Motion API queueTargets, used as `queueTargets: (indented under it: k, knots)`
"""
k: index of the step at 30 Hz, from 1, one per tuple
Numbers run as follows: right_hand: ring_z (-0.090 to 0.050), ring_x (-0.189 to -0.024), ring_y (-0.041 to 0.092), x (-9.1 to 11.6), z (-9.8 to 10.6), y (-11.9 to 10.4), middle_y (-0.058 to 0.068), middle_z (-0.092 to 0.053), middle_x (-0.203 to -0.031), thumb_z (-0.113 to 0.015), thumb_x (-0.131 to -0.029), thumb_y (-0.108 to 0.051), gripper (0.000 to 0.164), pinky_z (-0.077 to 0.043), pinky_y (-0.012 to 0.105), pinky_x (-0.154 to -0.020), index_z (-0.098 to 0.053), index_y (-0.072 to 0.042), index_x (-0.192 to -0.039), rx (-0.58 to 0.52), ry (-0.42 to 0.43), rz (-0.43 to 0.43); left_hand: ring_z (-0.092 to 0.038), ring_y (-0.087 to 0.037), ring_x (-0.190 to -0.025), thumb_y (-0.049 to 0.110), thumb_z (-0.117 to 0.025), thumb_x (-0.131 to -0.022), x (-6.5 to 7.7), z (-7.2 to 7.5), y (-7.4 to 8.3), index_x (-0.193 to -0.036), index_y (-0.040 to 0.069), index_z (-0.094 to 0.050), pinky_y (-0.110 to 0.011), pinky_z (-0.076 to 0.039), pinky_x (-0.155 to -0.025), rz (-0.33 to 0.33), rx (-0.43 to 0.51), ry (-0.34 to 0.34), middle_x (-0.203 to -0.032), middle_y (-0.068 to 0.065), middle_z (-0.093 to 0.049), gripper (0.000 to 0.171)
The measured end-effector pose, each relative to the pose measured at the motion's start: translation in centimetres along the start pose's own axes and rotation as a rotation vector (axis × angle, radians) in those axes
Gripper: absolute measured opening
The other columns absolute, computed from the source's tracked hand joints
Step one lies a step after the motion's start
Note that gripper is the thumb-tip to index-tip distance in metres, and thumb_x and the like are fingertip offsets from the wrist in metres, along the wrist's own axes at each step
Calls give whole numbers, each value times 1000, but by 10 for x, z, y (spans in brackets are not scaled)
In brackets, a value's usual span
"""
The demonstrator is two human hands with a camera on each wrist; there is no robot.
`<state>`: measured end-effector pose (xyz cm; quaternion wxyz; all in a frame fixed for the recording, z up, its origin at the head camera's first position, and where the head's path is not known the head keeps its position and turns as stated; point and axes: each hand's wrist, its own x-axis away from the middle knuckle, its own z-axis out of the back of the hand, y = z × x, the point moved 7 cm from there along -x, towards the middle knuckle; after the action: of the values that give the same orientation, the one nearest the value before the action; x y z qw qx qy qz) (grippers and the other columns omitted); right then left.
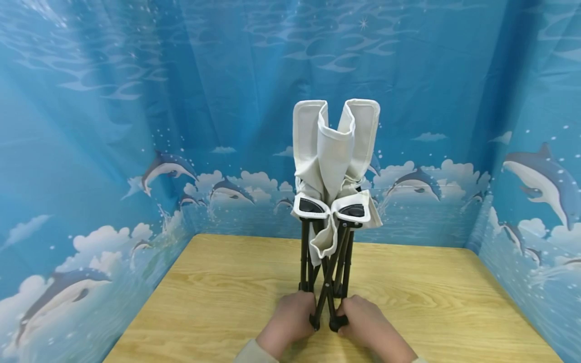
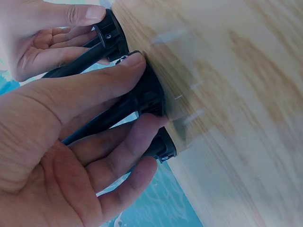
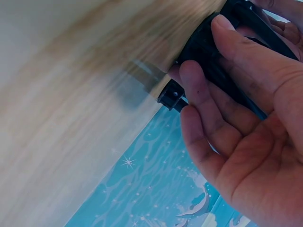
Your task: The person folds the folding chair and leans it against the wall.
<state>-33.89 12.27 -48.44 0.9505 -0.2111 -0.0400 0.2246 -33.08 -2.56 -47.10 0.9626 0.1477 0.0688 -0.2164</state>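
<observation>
A folding camp chair with pale fabric and crossed black legs stands upright, folded narrow, on the table. Its fabric back rises in two tall flaps with a fold between them. Low at the near left, my left hand grips the base of a leg; in the left wrist view, thumb and fingers pinch its black plastic foot. Opposite it, my right hand holds the near right foot. From the right wrist, thumb and fingertips show on either side of that black foot.
The wood-grain table extends to both sides of the chair. Behind it and at both sides hangs a blue curtain printed with dolphins and clouds. Another black chair foot is beyond the fingers in the right wrist view.
</observation>
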Motion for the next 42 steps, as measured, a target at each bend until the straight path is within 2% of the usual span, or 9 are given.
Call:
queueTargets:
  k: [11, 21, 30, 36, 42]
  knots:
    - [-71, -79, 20, -1, 2, 1, -2, -76, -85, -96, -70, -14, 21, -58, 40, -69, -81, -12, -84, 18, 35, 26, -43, -8, -48, 5, -81, -63, -5, -2, 0, -57, 21, -49, -26, -35, -45, 42, -15, -62, -51, 12, -47, 36]
    - [-71, -80, 22, -2, 1, 3, -2, -75, -85, -96, -71, -15, 21, -59, 42, -71, -81, -13, -85, 15, 38, 37, -45, -9, -51, 7, -83, -64, -9, -6, -4, -61, 21, -53, -27, -37, -47, 67, -18, -81, -57, 10, -51, 33]
    - [-70, -82, 22, -3, 2, 3, 0, -75, -86, -95, -69, -14, 22, -60, 43, -74, -81, -12, -86, 25, 59, 36, -47, -9, -49, 6, -85, -65, -12, -7, -5, -60, 20, -56, -26, -38, -48, 90, 5, -112, -54, 10, -52, 33]
    - [-72, -88, 29, -7, 0, 7, 6, -76, -91, -96, -70, -13, 27, -61, 51, -81, -80, -7, -91, -6, 35, -6, -47, -8, -49, 7, -85, -65, -12, -4, -5, -59, 20, -56, -26, -39, -48, 77, 1, -84, -54, 10, -52, 32]
    - [-71, -83, 24, -8, 2, 6, 3, -76, -87, -95, -69, -12, 23, -60, 45, -74, -81, -9, -86, 24, 66, 32, -48, -6, -54, 9, -87, -64, -13, -2, -5, -63, 20, -60, -26, -41, -52, 30, -15, -20, -60, 10, -56, 29]
